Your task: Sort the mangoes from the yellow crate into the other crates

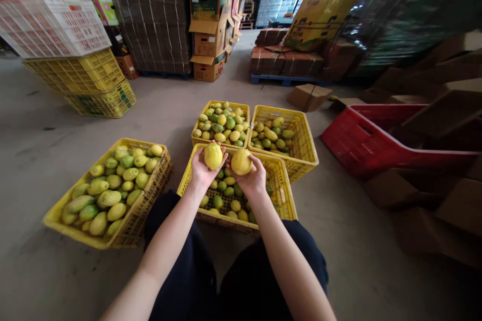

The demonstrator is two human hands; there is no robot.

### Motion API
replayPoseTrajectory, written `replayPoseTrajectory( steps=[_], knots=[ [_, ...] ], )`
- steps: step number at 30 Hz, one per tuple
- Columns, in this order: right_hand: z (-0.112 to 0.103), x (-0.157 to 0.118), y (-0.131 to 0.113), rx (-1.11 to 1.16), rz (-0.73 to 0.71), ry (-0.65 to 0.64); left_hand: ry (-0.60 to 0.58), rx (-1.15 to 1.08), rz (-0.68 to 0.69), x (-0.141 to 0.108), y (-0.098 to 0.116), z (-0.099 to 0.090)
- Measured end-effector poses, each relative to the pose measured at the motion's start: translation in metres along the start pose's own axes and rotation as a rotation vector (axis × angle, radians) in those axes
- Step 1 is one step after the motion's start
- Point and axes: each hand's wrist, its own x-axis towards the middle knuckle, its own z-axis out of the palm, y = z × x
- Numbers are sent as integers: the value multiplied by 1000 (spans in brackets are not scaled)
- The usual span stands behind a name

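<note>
My left hand (203,169) holds a yellow lemon (213,156), the fruit resting on the palm and fingers. Beside it, my right hand (253,178) grips a second, rounder lemon (241,162) between thumb and fingers. Both hands are over the near yellow crate (284,188), which has green and yellow lemons (236,205) scattered on its bottom, partly hidden by my arms. Touching its far side are a full crate of lemons (222,121) and a partly filled yellow crate (307,143). To the left, another yellow crate (130,210) is heaped with larger greenish lemons (109,197).
A red crate (357,148) with cardboard boxes (406,185) around it lies on the right. Stacked white crates (56,27) and yellow crates (86,72) stand at the left. Farther back are tall carton stacks (207,35) and a blue pallet (278,80) with flattened cartons.
</note>
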Motion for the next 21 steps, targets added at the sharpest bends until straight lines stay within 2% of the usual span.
replayPoseTrajectory(
  steps=[9,15,18,21],
  knots=[
    [1,0,-2,8,14,31,4,-9,-9,6,-2,-5],
    [2,-4,-4,-33,26,-20,-35,63,-9,4,4,-7],
    [-1,-5,-8,-55,52,-43,33,105,-36,4,9,-16],
    [-6,-3,-14,-59,54,-42,184,195,-81,9,9,-33]
  ],
)
